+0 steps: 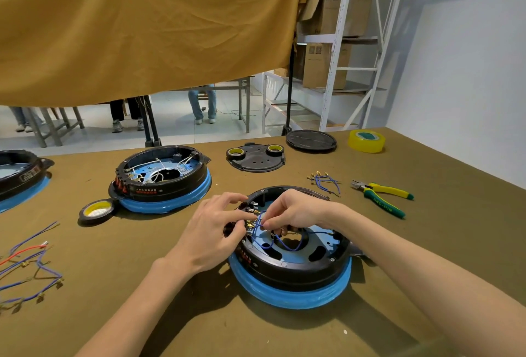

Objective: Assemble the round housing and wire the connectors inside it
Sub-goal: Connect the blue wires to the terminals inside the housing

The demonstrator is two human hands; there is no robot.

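— What's the left hand point(212, 233) doing?

— It's reaching in from the left, fingers curled over the near-left rim of the round black housing on its blue ring point(290, 267), its grip pinching by the brass terminals point(250, 224). What exactly it's pinching, I can't tell.

— And the housing itself?

— It's sitting on the olive bench point(398, 243), just ahead of the person. It's looking rigid and stable.

— The right hand point(293, 210)?

— It's arching over the top, fingertips pinching the thin blue wire point(284, 245). That's limp, light stuff; I'd be holding it close by the connector.
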